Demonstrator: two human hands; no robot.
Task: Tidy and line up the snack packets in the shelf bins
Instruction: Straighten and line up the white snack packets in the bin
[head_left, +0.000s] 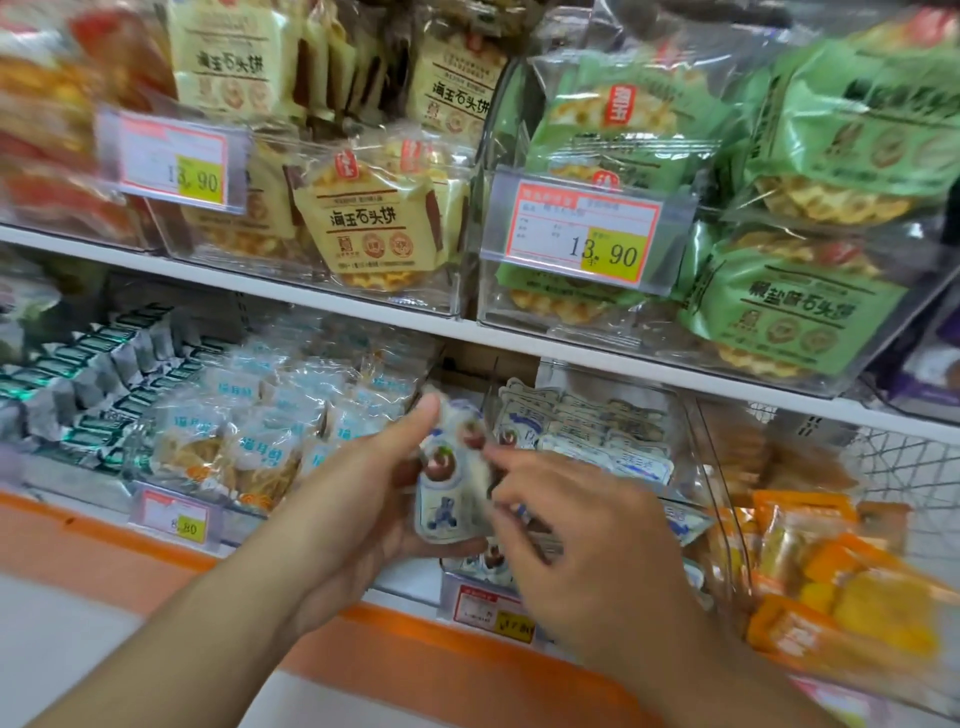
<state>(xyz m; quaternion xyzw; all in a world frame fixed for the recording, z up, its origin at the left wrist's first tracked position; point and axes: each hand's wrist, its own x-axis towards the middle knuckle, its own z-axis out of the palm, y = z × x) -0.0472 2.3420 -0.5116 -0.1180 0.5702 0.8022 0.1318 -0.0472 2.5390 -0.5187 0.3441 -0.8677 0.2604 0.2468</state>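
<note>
- the left hand (363, 499) grips a small stack of white-and-blue snack packets (447, 499), thumb up along the stack's left edge and fingers curled under it; probably to square the packets up before they go back in
- the stack is held upright just in front of the middle clear bin (582, 415) of the lower shelf, above that bin's red price tag (488, 610)
- the right hand (587, 561) sits just right of the stack, fingers bent, its fingertips (493, 457) touching the stack's right edge; whether it pinches a packet cannot be told, since motion blur smears it
- more of the same packets lie flat and overlapping in that bin behind the stack, likely still to be lined up
- left of the middle bin, pale blue packets (249, 441) stand over a tag reading "8.80" (174, 519)
- right of it, orange packets (831, 582) lie heaped
- above it, green waffle-biscuit packs (795, 312) carry a tag "13.90" (587, 234); cream packs (374, 218) further left show the same price (174, 161); the chinese print is too soft to read reliably
</note>
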